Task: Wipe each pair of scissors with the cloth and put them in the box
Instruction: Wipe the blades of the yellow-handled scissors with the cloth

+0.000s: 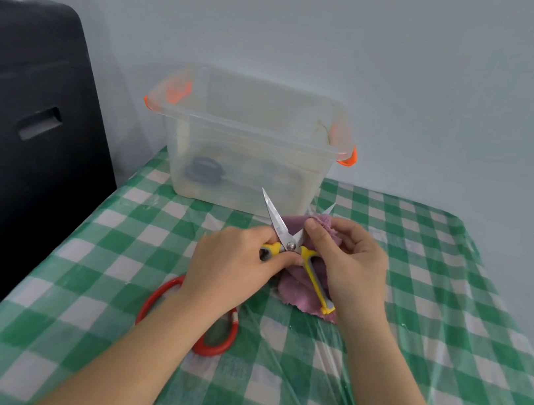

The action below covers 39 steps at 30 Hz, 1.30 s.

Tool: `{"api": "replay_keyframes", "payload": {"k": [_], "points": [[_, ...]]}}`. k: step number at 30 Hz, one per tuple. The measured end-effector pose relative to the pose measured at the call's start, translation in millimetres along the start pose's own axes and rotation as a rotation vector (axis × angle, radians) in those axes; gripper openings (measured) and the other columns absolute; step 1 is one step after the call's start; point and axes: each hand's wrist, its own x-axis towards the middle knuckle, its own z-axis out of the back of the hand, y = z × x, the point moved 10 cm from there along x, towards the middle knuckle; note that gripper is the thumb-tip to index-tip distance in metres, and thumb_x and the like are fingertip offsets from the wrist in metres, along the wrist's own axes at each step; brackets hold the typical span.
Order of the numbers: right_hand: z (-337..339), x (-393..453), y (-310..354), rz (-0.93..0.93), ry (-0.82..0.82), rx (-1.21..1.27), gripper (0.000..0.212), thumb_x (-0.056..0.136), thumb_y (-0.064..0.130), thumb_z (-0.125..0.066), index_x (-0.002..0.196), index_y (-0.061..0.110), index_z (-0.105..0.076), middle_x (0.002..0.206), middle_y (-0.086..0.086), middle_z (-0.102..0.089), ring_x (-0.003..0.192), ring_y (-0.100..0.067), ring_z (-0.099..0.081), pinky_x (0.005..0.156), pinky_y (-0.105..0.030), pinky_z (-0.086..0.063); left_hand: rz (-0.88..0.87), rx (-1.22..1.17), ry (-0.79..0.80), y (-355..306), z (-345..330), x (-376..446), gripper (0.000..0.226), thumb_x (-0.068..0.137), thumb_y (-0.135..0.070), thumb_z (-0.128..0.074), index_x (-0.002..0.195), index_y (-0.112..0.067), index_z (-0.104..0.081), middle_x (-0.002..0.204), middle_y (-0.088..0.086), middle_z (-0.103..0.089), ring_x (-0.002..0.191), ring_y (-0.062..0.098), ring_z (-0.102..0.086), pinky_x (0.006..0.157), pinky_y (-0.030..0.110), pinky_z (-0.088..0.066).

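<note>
Yellow-handled scissors are spread wide over the table, one blade pointing up and left. My left hand grips their left handle. My right hand holds a purple cloth folded round the other blade, whose tip pokes out beyond the cloth. The second yellow handle hangs down over the cloth. Red-handled scissors lie on the table, mostly hidden under my left forearm. The clear plastic box with orange clips stands behind my hands; a dark pair of scissors lies inside.
The table has a green and white checked cloth under clear plastic film. A black case stands close to the table's left edge. A pale wall rises right behind the box.
</note>
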Motion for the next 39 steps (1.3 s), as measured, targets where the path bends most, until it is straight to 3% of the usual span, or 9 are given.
{"api": "replay_keyframes", "payload": {"k": [3, 7, 10, 13, 18, 21, 27, 32, 39], "points": [[4, -1, -3, -0.024, -0.018, -0.011, 0.007, 0.082, 0.021, -0.077, 0.081, 0.017, -0.072, 0.071, -0.004, -0.073, 0.062, -0.010, -0.067, 0.057, -0.025, -0.055, -0.014, 0.002, -0.004, -2, 0, -1, 0.041, 0.079, -0.067, -0.058, 0.085, -0.028, -0.068, 0.049, -0.006, -0.043, 0.055, 0.017, -0.047, 0.049, 0.022, -0.031], [2, -1, -4, -0.049, -0.008, 0.010, 0.011, 0.089, 0.019, -0.069, 0.079, 0.017, -0.071, 0.070, -0.008, -0.073, 0.063, -0.020, -0.067, 0.064, -0.037, -0.057, -0.026, 0.023, -0.009, -3, 1, -1, 0.045, 0.079, -0.068, -0.057, 0.087, -0.026, -0.070, 0.054, -0.003, -0.051, 0.061, 0.021, -0.055, 0.054, 0.032, -0.039], [-3, -4, -8, -0.085, 0.049, 0.086, 0.027, 0.097, 0.016, -0.058, 0.075, 0.016, -0.073, 0.061, -0.012, -0.067, 0.050, -0.025, -0.059, 0.049, -0.034, -0.051, -0.029, 0.005, -0.017, -2, 2, -1, 0.043, 0.078, -0.068, -0.059, 0.084, -0.027, -0.069, 0.053, -0.003, -0.052, 0.059, 0.021, -0.055, 0.054, 0.033, -0.040], [-14, -6, -11, -0.120, 0.165, 0.195, 0.031, 0.102, 0.018, -0.048, 0.091, 0.004, -0.074, 0.060, -0.019, -0.056, 0.045, -0.023, -0.046, 0.051, -0.039, -0.043, -0.013, -0.013, -0.015, 0, 2, 0, 0.042, 0.077, -0.068, -0.060, 0.082, -0.027, -0.068, 0.050, -0.004, -0.048, 0.057, 0.021, -0.052, 0.053, 0.032, -0.038], [-2, 0, 1, 0.005, 0.044, 0.024, 0.008, 0.090, 0.017, -0.068, 0.084, 0.020, -0.071, 0.074, 0.001, -0.073, 0.069, -0.015, -0.067, 0.064, -0.029, -0.056, 0.001, -0.017, -0.011, 0, 2, 1, 0.044, 0.077, -0.069, -0.058, 0.085, -0.027, -0.070, 0.052, -0.003, -0.052, 0.059, 0.021, -0.055, 0.054, 0.033, -0.041], [-2, -3, 2, -0.019, 0.025, 0.034, 0.006, 0.084, 0.017, -0.075, 0.080, 0.018, -0.071, 0.065, 0.004, -0.070, 0.059, -0.011, -0.064, 0.054, -0.023, -0.053, -0.009, -0.002, -0.006, -1, 1, 0, 0.042, 0.078, -0.068, -0.058, 0.086, -0.028, -0.070, 0.050, -0.005, -0.048, 0.057, 0.019, -0.052, 0.053, 0.031, -0.039], [0, -5, -2, -0.059, 0.020, 0.054, 0.019, 0.095, 0.020, -0.062, 0.082, 0.009, -0.071, 0.067, -0.011, -0.070, 0.058, -0.026, -0.063, 0.057, -0.038, -0.054, -0.039, -0.007, -0.019, -5, 0, -1, 0.041, 0.078, -0.067, -0.059, 0.085, -0.028, -0.070, 0.051, -0.006, -0.048, 0.055, 0.016, -0.050, 0.050, 0.022, -0.033], [-13, -12, 8, -0.073, 0.142, 0.127, 0.050, 0.102, 0.014, -0.046, 0.064, 0.024, -0.076, 0.054, -0.010, -0.059, 0.048, -0.024, -0.048, 0.039, -0.028, -0.041, -0.021, -0.017, -0.025, -1, 2, 0, 0.041, 0.077, -0.067, -0.060, 0.076, -0.027, -0.065, 0.048, -0.005, -0.045, 0.055, 0.020, -0.050, 0.050, 0.030, -0.036], [-2, -3, 0, -0.049, 0.024, 0.047, 0.005, 0.086, 0.020, -0.073, 0.083, 0.016, -0.071, 0.065, -0.001, -0.068, 0.057, -0.014, -0.063, 0.052, -0.027, -0.053, -0.013, 0.005, -0.001, -1, -1, -1, 0.044, 0.078, -0.069, -0.057, 0.081, -0.026, -0.066, 0.052, -0.004, -0.049, 0.057, 0.018, -0.052, 0.052, 0.030, -0.037]]}}
